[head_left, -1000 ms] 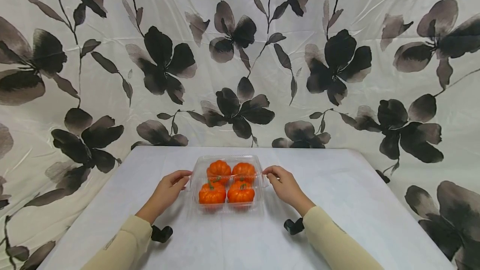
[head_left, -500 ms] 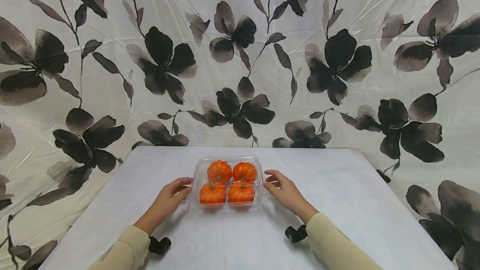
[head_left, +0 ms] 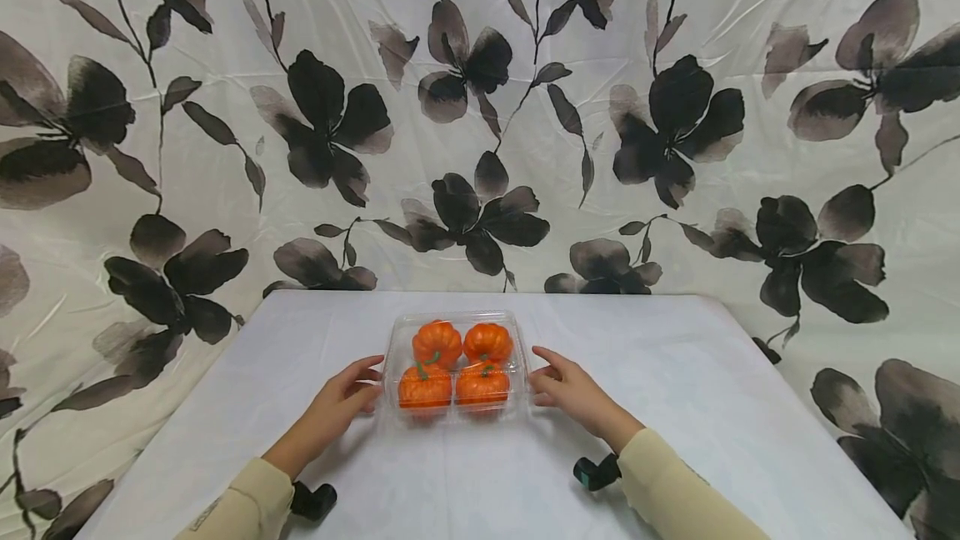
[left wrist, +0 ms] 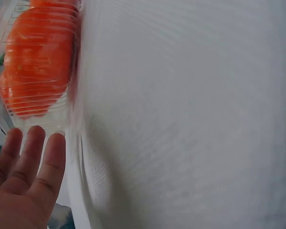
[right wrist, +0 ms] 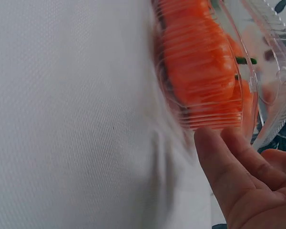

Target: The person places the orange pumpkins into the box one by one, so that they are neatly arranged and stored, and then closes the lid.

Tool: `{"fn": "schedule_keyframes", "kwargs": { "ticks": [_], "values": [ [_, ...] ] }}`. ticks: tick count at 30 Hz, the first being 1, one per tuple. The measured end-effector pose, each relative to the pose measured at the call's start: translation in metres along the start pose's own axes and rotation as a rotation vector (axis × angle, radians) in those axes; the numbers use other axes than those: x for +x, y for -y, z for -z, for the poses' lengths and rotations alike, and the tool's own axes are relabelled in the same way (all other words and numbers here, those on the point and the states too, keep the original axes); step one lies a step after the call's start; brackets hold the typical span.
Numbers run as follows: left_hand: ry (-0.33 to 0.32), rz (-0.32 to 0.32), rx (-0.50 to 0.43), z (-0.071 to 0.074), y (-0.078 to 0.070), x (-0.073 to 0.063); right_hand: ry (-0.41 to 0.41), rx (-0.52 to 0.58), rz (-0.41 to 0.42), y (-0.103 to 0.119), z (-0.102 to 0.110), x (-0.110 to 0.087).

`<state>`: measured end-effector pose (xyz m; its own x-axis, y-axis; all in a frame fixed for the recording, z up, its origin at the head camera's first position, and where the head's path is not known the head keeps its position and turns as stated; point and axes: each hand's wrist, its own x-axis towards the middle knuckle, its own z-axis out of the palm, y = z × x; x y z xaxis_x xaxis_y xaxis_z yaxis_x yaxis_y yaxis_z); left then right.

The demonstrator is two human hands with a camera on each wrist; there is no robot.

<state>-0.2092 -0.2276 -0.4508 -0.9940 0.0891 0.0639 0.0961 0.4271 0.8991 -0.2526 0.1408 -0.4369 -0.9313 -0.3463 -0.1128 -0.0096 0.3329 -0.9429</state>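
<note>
A clear plastic clamshell box (head_left: 454, 316) sits on the white table with several small orange pumpkins (head_left: 438, 345) inside, some showing green stems. My left hand (head_left: 336, 400) is at the box's left side, its fingers extended; in the left wrist view the fingertips (left wrist: 55, 143) end close by the ribbed wall. On the opposite side is my right hand (head_left: 576, 392), fingers loosely bent. The right wrist view puts its fingertips (right wrist: 206, 138) against or right beside the ribbed wall, below a pumpkin (right wrist: 200, 62). Whether the lid is fully pressed down I cannot tell.
The white-covered table (head_left: 450, 490) reaches back to a hanging cloth (head_left: 480, 132) with dark flower prints. A black wrist-worn device (head_left: 313, 502) hangs below the left sleeve, another black device (head_left: 596, 472) by the right sleeve.
Both hands have slid down the box's sides toward me and loosened a little outward. A clear edge across the box now lies lower, nearer to me. The pumpkins have stayed about where they were.
</note>
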Motion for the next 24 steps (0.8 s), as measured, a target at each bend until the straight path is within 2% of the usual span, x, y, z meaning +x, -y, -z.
{"fn": "schedule_keyframes", "kwargs": {
  "ticks": [2,7,14,24],
  "values": [
    [0.018,-0.003,-0.008,0.0,-0.001,-0.001,0.031,0.035,0.004,-0.001,0.0,-0.001],
    [0.052,0.039,-0.033,-0.001,-0.004,-0.004,0.096,0.103,0.003,-0.004,0.001,-0.002],
    [0.103,0.093,-0.085,-0.003,-0.003,-0.006,0.133,0.147,-0.017,-0.011,0.001,0.001],
    [0.236,0.142,-0.196,-0.001,0.001,-0.007,0.19,0.18,-0.029,-0.013,-0.002,0.001]
  ]
}}
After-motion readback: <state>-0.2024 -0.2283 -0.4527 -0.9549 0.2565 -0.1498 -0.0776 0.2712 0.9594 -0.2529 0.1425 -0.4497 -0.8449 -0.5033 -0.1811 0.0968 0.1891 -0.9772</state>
